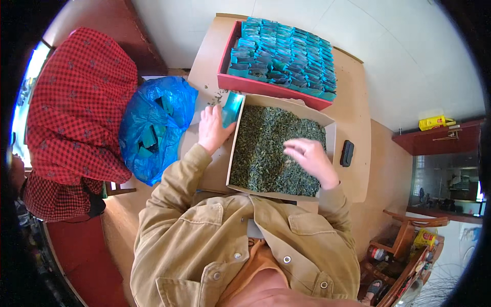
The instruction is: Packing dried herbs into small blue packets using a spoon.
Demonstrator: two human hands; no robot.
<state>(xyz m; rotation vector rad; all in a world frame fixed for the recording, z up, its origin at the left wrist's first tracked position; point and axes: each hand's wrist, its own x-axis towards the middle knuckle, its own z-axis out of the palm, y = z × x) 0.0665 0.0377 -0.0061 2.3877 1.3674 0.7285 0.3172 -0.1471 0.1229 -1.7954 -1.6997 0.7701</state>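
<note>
My left hand point(215, 128) is at the left wall of an open cardboard box point(229, 169), its fingers against a shiny teal packet point(233, 109) that leans by the box's upper left corner. Dried green leaves point(264, 153), which look like tea, fill most of the box. Over the right part of the leaves is my right hand point(307, 155), fingers bent and a little apart; whether it holds some leaves cannot be told. Behind the box, a red box point(276, 91) holds many filled teal packets point(284, 53) in rows.
A blue plastic bag point(153, 115) with teal packets in it lies at the left, beside a red checked cloth point(80, 103). Loose leaf bits point(217, 96) are scattered behind my left hand. A black case-like object point(347, 153) lies right of the cardboard box. A wall rises behind the table.
</note>
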